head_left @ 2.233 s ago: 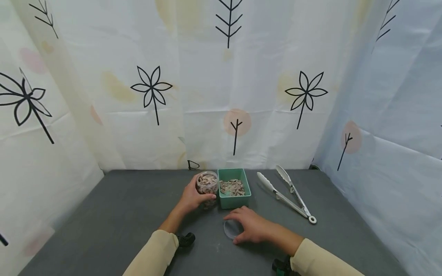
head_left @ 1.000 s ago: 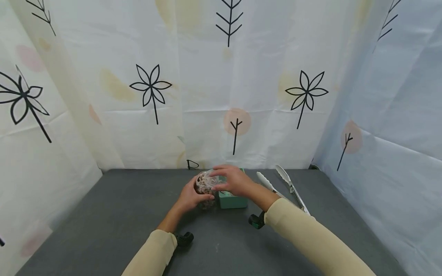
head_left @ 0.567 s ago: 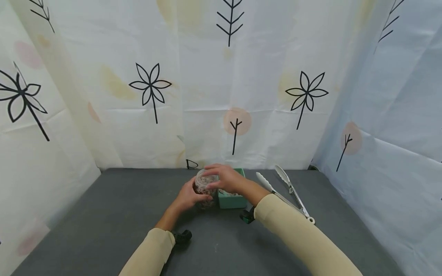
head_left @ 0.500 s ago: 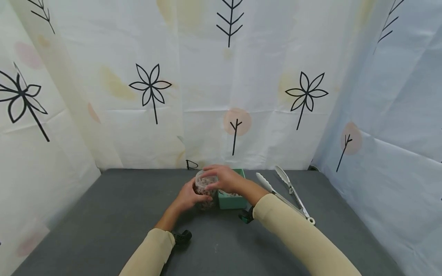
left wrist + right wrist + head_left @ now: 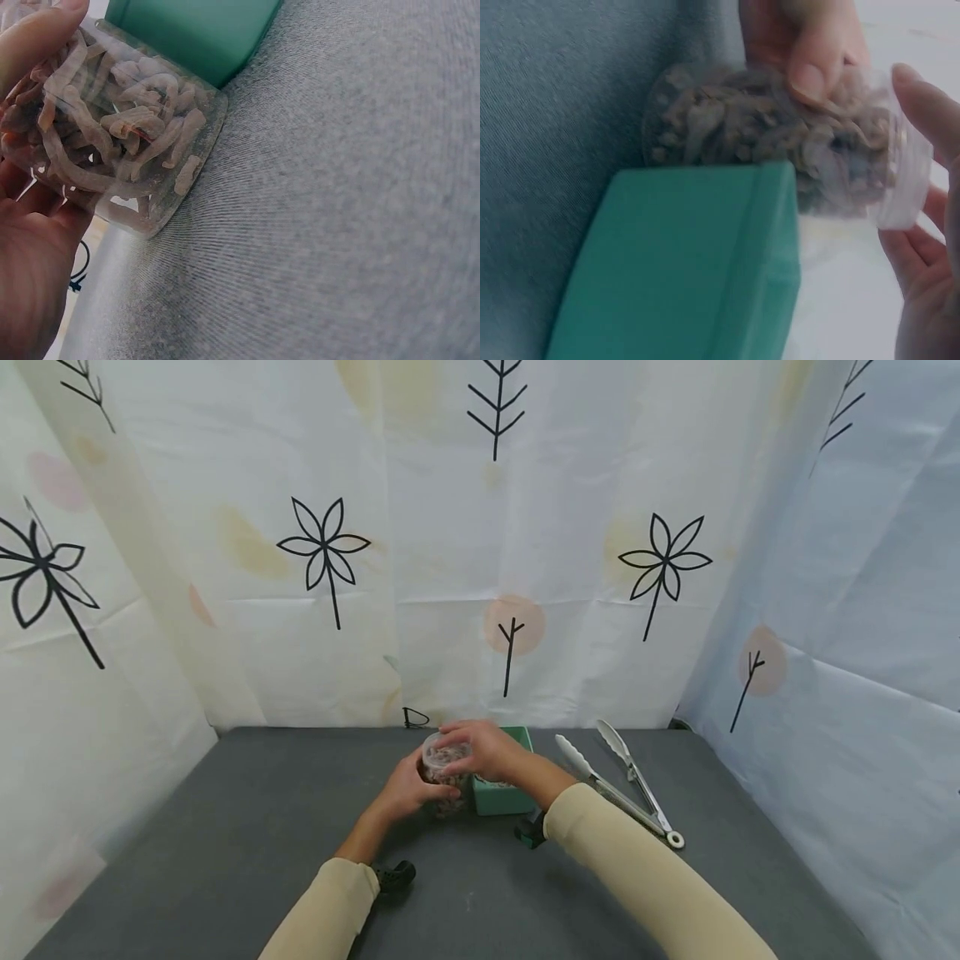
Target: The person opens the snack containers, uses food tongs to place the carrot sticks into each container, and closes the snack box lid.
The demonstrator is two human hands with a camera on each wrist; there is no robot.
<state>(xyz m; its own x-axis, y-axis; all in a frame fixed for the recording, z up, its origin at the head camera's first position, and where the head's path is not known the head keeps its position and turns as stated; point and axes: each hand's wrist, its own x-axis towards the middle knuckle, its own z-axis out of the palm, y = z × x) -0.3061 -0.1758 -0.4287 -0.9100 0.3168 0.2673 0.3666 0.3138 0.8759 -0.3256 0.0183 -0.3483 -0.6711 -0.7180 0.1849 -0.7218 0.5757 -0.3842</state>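
A clear jar (image 5: 142, 120), packed with greyish-brown, wrinkled dried strips, stands upright on the dark table. My left hand (image 5: 410, 791) grips its side, fingers behind and thumb across the front. On the jar's mouth sits a translucent lid (image 5: 907, 180), its rim held between the thumb and fingers of my right hand (image 5: 489, 752). Right beside the jar is a green rectangular box (image 5: 504, 800); my right hand and forearm cover much of its opening. The right wrist view shows the lid seated around the jar's end; whether it is tight I cannot tell.
Metal tongs (image 5: 633, 797) with white tips lie spread to the right of the box, partly behind the right sleeve. A patterned white curtain (image 5: 450, 527) hangs behind the grey table (image 5: 300, 827) and along both sides.
My right hand has picked up the lid from the table, carried it up and left, and set it on the jar. Its fingers have shifted slightly around the rim since. My left hand stays on the jar.
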